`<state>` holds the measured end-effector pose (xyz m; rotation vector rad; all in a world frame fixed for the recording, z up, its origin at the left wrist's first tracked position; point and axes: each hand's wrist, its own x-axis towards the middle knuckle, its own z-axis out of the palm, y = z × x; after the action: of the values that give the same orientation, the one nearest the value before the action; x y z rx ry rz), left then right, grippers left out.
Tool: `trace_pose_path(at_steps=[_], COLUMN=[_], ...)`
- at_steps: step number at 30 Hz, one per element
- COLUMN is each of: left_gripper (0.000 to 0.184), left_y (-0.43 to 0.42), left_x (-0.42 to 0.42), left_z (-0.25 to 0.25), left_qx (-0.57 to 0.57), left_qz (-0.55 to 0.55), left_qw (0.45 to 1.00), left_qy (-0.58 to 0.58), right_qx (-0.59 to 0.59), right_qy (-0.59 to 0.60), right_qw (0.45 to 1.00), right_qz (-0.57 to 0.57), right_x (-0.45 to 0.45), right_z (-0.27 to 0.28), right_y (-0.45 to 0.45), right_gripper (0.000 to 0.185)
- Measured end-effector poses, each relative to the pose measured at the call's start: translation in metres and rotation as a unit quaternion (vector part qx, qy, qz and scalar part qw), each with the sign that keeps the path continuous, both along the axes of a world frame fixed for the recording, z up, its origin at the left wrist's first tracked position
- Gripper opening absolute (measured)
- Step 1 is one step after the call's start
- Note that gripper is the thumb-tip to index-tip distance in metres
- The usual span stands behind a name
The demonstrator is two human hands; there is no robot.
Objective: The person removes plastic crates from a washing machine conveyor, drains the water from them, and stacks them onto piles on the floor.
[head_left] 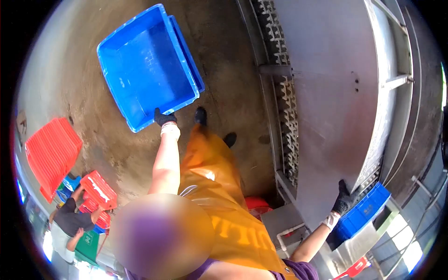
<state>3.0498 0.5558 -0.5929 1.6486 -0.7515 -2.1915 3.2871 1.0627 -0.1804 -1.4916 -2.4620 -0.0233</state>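
My left hand, in a dark glove, is closed on the near rim of a blue plastic crate. Nothing shows inside this crate, which is tilted with its open side toward me. Another blue crate shows along its right side, partly hidden behind it. My right hand, also dark-gloved, is at the edge of the metal machine, with its fingers apart. Right beside that hand sits a blue crate at the machine's end; whether the hand touches it I cannot tell.
A chain conveyor runs along the machine's lower side. Stacked red crates stand at the left. A co-worker handles a red crate nearby. A red container sits low by the machine. The brown floor looks wet.
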Motion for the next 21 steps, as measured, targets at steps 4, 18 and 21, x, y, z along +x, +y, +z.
trace_pose_path(at_steps=[4, 18, 21], left_gripper=[0.031, 0.067, 0.081], left_y=[-0.018, 0.007, 0.020], left_x=[0.006, -0.014, -0.003], left_z=[-0.027, 0.015, 0.056], left_qx=[0.077, 0.085, 0.133], left_qz=[-0.035, -0.081, -0.196], left_qw=[0.996, 0.990, 0.971], left_qy=[0.031, 0.075, 0.034], right_qx=[0.028, 0.143, 0.078], right_qy=[0.007, -0.021, 0.040], right_qw=[0.999, 0.982, 0.989], right_qz=[0.024, 0.119, 0.120], right_x=[0.006, 0.027, 0.030], right_z=[-0.007, -0.004, -0.015], right_y=[0.009, 0.022, 0.029], right_gripper=[0.076, 0.081, 0.081])
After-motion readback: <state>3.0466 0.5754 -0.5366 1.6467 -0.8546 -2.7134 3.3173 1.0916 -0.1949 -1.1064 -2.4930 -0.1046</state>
